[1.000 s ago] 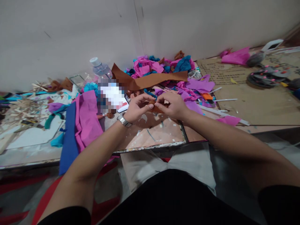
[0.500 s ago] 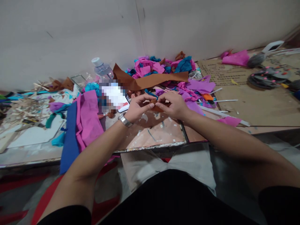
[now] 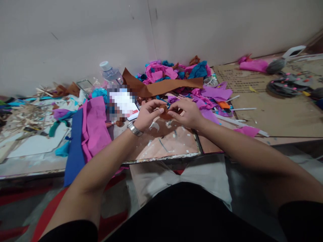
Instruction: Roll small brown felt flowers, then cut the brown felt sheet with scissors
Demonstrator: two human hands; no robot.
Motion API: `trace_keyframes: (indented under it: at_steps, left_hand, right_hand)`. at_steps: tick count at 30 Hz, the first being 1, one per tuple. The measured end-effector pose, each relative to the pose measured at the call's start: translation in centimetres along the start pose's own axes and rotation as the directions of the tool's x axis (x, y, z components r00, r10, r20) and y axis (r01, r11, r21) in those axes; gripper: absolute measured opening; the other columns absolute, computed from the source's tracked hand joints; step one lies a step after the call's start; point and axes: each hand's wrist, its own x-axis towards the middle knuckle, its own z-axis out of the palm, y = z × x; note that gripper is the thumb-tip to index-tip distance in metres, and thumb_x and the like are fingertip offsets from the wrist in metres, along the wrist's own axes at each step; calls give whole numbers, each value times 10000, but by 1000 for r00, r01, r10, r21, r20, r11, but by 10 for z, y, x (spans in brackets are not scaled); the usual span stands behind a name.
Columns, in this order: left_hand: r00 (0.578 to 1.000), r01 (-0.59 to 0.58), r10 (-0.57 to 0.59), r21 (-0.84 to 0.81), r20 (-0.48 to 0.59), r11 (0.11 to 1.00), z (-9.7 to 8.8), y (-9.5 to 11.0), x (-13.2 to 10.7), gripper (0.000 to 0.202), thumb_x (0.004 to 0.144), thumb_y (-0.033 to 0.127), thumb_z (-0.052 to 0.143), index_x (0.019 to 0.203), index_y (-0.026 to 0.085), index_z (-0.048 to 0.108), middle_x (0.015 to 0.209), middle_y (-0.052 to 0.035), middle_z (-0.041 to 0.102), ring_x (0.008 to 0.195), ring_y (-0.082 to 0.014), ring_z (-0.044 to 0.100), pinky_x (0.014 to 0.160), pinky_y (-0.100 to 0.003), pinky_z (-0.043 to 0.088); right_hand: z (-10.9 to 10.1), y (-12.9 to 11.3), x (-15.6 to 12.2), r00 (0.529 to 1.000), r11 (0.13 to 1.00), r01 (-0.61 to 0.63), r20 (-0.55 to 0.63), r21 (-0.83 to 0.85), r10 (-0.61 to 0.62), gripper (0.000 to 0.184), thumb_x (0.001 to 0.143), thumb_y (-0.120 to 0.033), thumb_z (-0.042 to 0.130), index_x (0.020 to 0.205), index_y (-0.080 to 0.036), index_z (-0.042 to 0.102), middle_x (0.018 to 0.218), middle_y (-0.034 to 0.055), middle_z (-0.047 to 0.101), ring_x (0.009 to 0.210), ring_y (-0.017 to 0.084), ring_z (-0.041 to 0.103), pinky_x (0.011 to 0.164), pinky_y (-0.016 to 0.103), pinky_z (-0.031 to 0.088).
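Note:
Between my two hands is a small crumpled piece of brown crepe paper (image 3: 165, 112), held just above the front of the worktable (image 3: 174, 144). My left hand (image 3: 149, 115), with a metal watch on the wrist, pinches its left side between thumb and fingers. From the other side my right hand (image 3: 186, 112) grips it with thumb and forefinger. A phone (image 3: 126, 104), its screen partly blurred, lies left of my left hand. Behind the hands stretches a long brown crepe paper strip (image 3: 166, 86). A small brown bunched piece (image 3: 119, 123) rests beside the phone.
A plastic bottle (image 3: 111, 74) stands by the wall. Pink and blue crepe sheets (image 3: 94, 124) hang over the table's front edge on the left, near wood sticks and pliers (image 3: 54, 128). An orange cutter (image 3: 224, 105), white sticks and cardboard (image 3: 272, 117) lie to the right.
My fingers have shifted slightly on the brown crepe paper, and more of it shows below them, spread between the hands. Both arms stay in nearly the same place.

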Motion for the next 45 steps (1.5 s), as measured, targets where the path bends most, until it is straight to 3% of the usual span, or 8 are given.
trace_keyframes:
  at_steps: [6,14,25,29,33,45]
  left_hand:
    - [999,14,-15,-39,-29,999,1,0,-2,345,849,409,878,1147,253,805,1177,-71,795,1069,-214,748,980,-360,618]
    - [1000,-23,23,-7,18,1000,0,-5,-2,324,879,429,875,1133,246,791,1102,-52,797,990,-190,754,907,-325,605]
    - [999,-14,14,-4,47,1000,-1,-1,-4,278,886,411,881,1102,244,831,1106,-60,820,1000,-193,764,914,-323,604]
    - [998,-23,21,30,55,999,0,3,-3,299,887,434,881,1105,234,841,1148,-81,822,1073,-212,763,969,-342,599]
    - [997,-15,12,36,75,999,3,9,-4,388,833,428,931,1145,224,827,1126,-82,816,1028,-202,766,918,-328,622]
    - [998,-37,37,-11,45,999,2,2,-4,325,844,361,927,1136,271,818,1131,-46,794,1034,-166,750,930,-296,629]
  right_hand:
    - [-1,-1,0,1000,1000,5,14,-20,-5,301,1022,-496,635,946,-235,765,881,52,814,828,241,694,924,432,456]
    - [0,-2,-1,999,999,36,13,-19,-35,250,1002,-452,675,944,-226,764,863,44,814,808,231,698,916,419,444]
    - [1,0,-1,998,997,67,-11,-22,-68,237,1007,-420,687,894,-218,736,805,31,786,747,214,669,874,402,434]
    - [1,0,-1,997,997,74,-26,-19,-74,220,1002,-402,699,889,-216,734,805,26,785,756,211,678,866,394,431]
    - [1,1,-1,997,998,68,-30,-13,-68,223,1006,-403,701,896,-213,738,814,28,789,764,213,685,863,393,435]
    - [1,0,-1,999,999,40,-24,-26,-41,224,1005,-427,687,923,-228,747,846,32,798,788,221,683,895,410,456]
